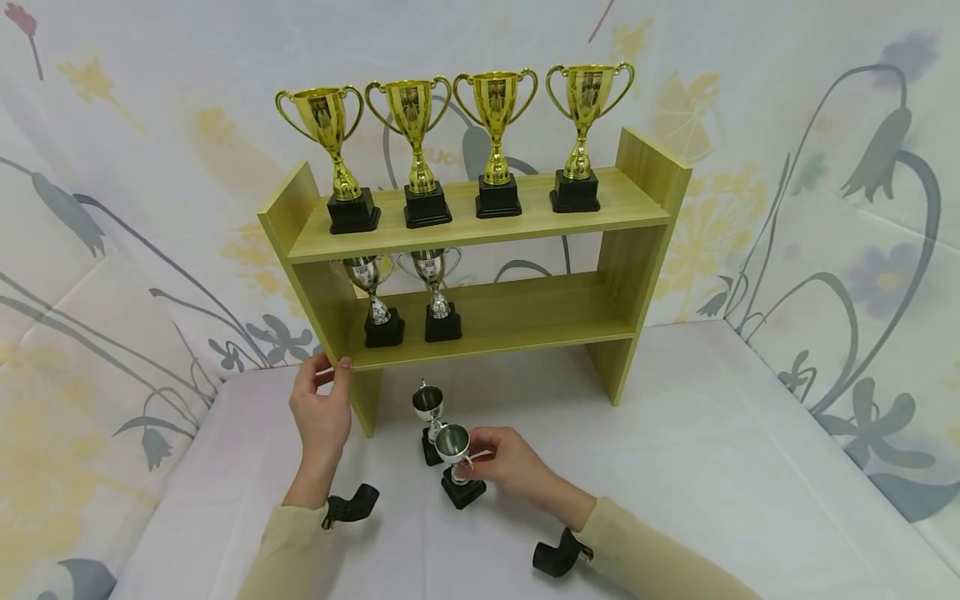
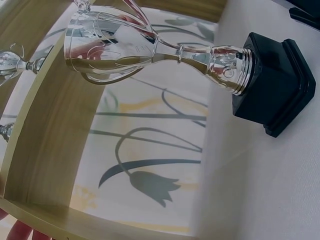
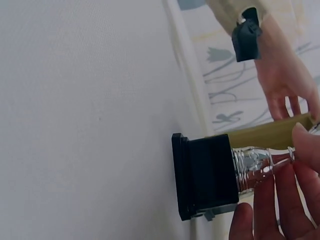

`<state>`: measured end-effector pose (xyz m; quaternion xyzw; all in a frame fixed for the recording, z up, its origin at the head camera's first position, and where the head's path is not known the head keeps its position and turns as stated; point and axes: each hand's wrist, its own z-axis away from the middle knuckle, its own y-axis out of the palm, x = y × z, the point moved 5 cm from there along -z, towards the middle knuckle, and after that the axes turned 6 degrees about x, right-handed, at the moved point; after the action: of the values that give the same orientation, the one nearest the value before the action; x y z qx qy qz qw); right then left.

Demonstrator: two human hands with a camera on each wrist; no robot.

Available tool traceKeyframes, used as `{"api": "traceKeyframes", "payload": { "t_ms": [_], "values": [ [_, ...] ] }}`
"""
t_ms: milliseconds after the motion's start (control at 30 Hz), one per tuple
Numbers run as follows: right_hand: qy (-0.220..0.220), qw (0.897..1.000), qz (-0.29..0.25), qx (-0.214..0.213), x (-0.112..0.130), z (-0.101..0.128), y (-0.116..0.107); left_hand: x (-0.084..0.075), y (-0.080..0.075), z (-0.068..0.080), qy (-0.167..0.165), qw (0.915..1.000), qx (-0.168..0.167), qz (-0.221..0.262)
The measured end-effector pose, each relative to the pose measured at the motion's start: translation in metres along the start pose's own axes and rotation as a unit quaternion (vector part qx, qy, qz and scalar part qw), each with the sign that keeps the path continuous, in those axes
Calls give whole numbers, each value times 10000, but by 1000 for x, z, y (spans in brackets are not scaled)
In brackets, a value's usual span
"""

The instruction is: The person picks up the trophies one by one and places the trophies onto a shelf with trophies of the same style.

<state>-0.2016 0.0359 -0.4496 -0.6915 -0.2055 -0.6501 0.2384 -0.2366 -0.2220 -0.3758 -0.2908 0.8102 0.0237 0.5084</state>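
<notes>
Head view: my right hand (image 1: 510,462) pinches a silver cup (image 1: 455,462) by its stem. My left hand (image 1: 324,408) grips the shelf (image 1: 480,333) edge, fingers curled.

No readable text, label, brand, number or sign appears in any view. The gold trophies (image 1: 457,142) at upper centre of the head view carry embossed marks too small to read.

Four gold trophies (image 1: 457,137) stand in a row on the top board; two silver trophies (image 1: 405,296) stand at the left of the lower board; a white cloth (image 1: 712,467) covers the table; flower-printed sheets (image 1: 840,167) hang behind and beside.
</notes>
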Motion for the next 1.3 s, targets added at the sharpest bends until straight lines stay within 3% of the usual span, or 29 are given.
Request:
{"api": "traceKeyframes", "payload": {
  "t_ms": [300, 733, 1033, 1300],
  "values": [
    [-133, 9973, 568, -450, 2, 1, 4, -2, 0, 0, -76, 10000, -6, -1],
    [-132, 9919, 1010, -757, 0, 4, 8, 1, 0, -1, -180, 9998, -67, -3],
    [-150, 9900, 1041, -937, -1, 3, 10, 2, -1, -3, -182, 9994, -271, 64],
    [-109, 9879, 1112, -1080, -3, 3, 9, 0, 0, -3, -180, 9996, -208, 11]
  ]
}}
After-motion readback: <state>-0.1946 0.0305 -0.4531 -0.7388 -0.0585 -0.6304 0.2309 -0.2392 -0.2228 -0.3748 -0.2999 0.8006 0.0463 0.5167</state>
